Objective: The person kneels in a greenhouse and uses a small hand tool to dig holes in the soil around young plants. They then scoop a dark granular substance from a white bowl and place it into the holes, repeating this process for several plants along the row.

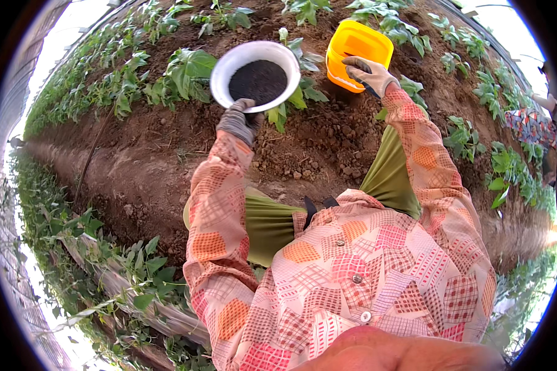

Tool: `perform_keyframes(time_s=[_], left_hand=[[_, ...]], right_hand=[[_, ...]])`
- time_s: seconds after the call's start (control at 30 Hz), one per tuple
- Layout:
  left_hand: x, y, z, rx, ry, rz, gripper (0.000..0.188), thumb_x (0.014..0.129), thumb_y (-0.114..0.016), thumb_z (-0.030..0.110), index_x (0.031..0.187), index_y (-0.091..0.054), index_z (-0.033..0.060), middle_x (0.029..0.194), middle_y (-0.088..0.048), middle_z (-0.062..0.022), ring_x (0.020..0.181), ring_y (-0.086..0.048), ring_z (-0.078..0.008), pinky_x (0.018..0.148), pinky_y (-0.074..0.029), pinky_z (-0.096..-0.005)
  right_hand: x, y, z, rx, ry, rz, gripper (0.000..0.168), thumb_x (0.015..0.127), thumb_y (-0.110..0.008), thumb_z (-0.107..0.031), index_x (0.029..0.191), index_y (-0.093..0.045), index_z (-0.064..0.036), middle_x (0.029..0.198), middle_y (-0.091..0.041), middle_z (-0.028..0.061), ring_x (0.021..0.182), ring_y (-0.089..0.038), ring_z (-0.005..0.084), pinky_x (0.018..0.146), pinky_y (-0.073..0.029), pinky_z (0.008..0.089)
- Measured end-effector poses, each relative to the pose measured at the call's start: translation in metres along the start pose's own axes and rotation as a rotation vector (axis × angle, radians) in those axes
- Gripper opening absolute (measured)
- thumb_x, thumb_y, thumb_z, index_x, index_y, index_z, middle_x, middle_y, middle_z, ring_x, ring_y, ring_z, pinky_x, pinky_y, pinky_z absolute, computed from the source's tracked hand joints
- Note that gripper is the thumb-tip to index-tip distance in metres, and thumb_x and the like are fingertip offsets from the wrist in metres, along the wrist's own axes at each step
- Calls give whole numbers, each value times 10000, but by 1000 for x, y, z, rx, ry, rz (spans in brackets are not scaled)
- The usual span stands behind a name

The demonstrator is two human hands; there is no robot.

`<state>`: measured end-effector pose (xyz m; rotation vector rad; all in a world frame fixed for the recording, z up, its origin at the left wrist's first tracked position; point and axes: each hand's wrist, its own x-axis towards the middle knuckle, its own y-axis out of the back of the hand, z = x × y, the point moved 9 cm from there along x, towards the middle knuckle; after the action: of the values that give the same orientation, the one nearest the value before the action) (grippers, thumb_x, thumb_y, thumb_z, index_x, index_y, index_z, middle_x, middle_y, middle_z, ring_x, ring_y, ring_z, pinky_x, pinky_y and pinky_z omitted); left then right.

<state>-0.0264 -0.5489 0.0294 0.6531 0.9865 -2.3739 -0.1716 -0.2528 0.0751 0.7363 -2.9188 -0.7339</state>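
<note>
My left hand (pixel 239 121), in a grey striped glove, grips the near rim of a white bowl (pixel 220 76). Dark, fine, soil-like material (pixel 258 82) covers the bowl's bottom. To the right, my right hand (pixel 371 74) wears a pale glove with dark fingers and lies across the near rim of a yellow plastic bucket (pixel 379 44). Its fingertips reach over the opening; whether they grip the rim or hold something is hidden. The bucket leans on the soil bed among the plants, a white handle along its side. Some dark matter shows inside.
Leafy young plants (pixel 190 69) grow in rows across the brown soil (pixel 306 148). Between my knees lie loose clods (pixel 301 169). Vines and a pale plastic strip (pixel 120 283) run at lower left. Another person (pixel 545 125) is at the far right edge.
</note>
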Motion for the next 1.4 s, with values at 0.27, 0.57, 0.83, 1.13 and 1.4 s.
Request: perform_keyframes(time_s=[0.27, 0.57, 0.83, 1.13, 1.4], left_hand=[[-14, -1, -52, 266, 101, 45, 188, 719, -590, 63, 880, -498, 26, 705, -567, -63, 530, -572, -194, 413, -515, -272], [-26, 18, -77, 375, 151, 43, 158, 769, -580, 130, 895, -550, 40, 733, -589, -54, 576, -584, -187, 468, -518, -301], [-21, 35, -78, 196, 161, 77, 183, 755, -577, 89, 901, -518, -4, 735, -584, -81, 584, -598, -204, 457, -550, -297], [1, 88, -45, -4, 91, 190, 213, 765, -558, 54, 953, -500, -27, 802, -584, -107, 618, -599, -211, 484, -547, -281], [21, 117, -31, -58, 64, 240, 231, 739, -594, 62, 949, -527, -10, 853, -582, -111, 660, -593, -223, 508, -536, -286]], right_hand=[[0, -114, -119, -465, 234, -211, 374, 802, -538, -294, 1111, -526, -83, 1038, -575, 127, 975, -541, 242, 871, -403, 308], [-5, -210, -67, -642, -32, -409, 574, 716, -584, -480, 1190, -441, -189, 1176, -429, 164, 1108, -422, 337, 928, -338, 399], [20, -258, -32, -248, -281, -893, 556, 745, -632, -290, 1210, -402, -88, 1082, -544, 43, 916, -525, 164, 811, -404, 302], [35, -292, -52, 568, -788, -609, 250, 813, -535, -373, 890, -592, -142, 805, -591, -16, 682, -534, 123, 462, -399, 232], [70, -336, -52, 808, -917, -642, 210, 824, -541, -300, 824, -579, -94, 743, -576, 26, 568, -547, 117, 380, -386, 183]])
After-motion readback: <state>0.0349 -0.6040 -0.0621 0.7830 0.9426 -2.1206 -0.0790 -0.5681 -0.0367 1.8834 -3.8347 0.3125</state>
